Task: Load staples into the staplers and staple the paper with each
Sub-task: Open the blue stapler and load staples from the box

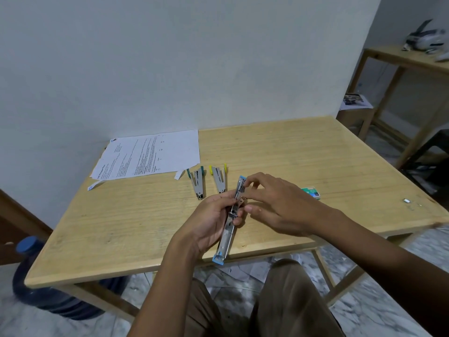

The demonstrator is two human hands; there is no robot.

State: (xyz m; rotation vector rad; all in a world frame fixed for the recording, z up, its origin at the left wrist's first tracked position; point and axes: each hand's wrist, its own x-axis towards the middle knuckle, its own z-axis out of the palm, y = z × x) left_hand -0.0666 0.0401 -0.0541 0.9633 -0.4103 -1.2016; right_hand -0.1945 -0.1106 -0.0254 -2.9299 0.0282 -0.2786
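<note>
A blue-tipped metal stapler (228, 235), swung fully open into one long line, is held above the table's near edge. My left hand (209, 220) grips its middle from the left. My right hand (274, 203) pinches at the stapler's far half with fingertips; I cannot tell whether staples are between them. A teal stapler (197, 182) and a yellow stapler (218, 178) lie open on the wooden table (303, 154). The printed paper sheets (150, 155) rest at the back left. A green staple box (311, 192) lies just right of my right hand.
A small loose strip of staples (406, 201) sits near the table's right edge. A blue water jug (48, 288) stands on the floor at the left. A wooden shelf unit (398, 69) stands at the back right. My knees are under the table's near edge.
</note>
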